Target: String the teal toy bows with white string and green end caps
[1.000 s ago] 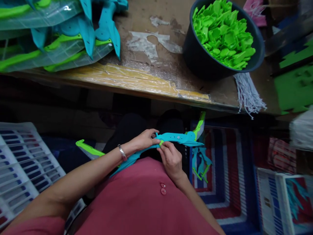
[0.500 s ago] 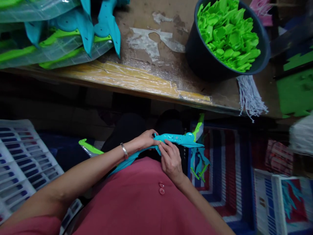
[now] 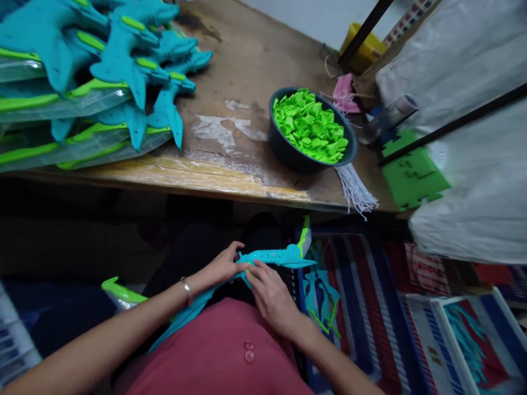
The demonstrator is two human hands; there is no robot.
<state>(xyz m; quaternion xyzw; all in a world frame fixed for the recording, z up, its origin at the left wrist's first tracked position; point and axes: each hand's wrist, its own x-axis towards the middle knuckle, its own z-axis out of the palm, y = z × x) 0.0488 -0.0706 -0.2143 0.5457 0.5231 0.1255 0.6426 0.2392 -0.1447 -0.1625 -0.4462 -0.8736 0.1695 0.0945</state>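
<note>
The left hand (image 3: pixel 225 265) has the turquoise piece (image 3: pixel 272 256) pinched in its fingers; the right hand (image 3: pixel 272 296) presses in, mostly hiding a green part (image 3: pixel 248 266), its own grip impossible to tell.

The piece (image 3: pixel 269 256) at my left hand (image 3: pixel 225 267) and right hand (image 3: pixel 269 296) is turquoise, with lime-green ends. The bracelet (image 3: pixel 187 291) behind my left hand is silver; the shirt (image 3: pixel 218 351) below both is dusty rose. Ahead of my left hand, the stacked pieces (image 3: pixel 123 55) are turquoise edged in lime green, with see-through sheeting. The table (image 3: pixel 255 60) beyond is brown, patched whitish, its front edge yellow. Ahead of my right hand, a dark slate tub (image 3: pixel 288 156) carries bright lime-green parts (image 3: pixel 310 126); the strings (image 3: pixel 356 189) beside it are white. To that hand's right, the crate (image 3: pixel 373 312) shows red, white and blue stripes.
</note>
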